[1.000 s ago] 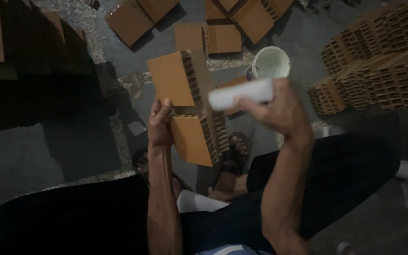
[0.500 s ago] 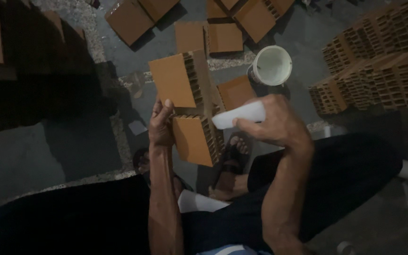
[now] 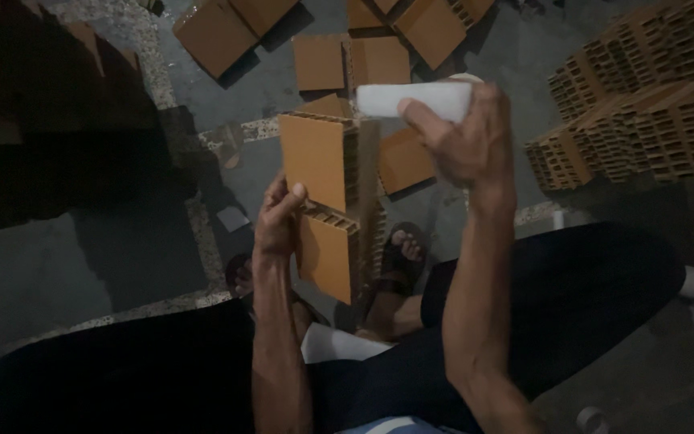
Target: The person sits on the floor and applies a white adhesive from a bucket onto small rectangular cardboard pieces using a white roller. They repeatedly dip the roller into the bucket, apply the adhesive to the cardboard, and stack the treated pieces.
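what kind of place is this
Probably a small cardboard-packaging workshop, worked on the floor: honeycomb cardboard blocks stacked at right, flat brown pieces scattered on bare concrete floor, another block in hand.

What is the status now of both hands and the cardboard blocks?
Left hand grips two stacked orange honeycomb cardboard blocks. Right hand holds white cylinder at upper block's top edge. Nothing between them.

Left hand gripping, right hand raised, fingers curled.
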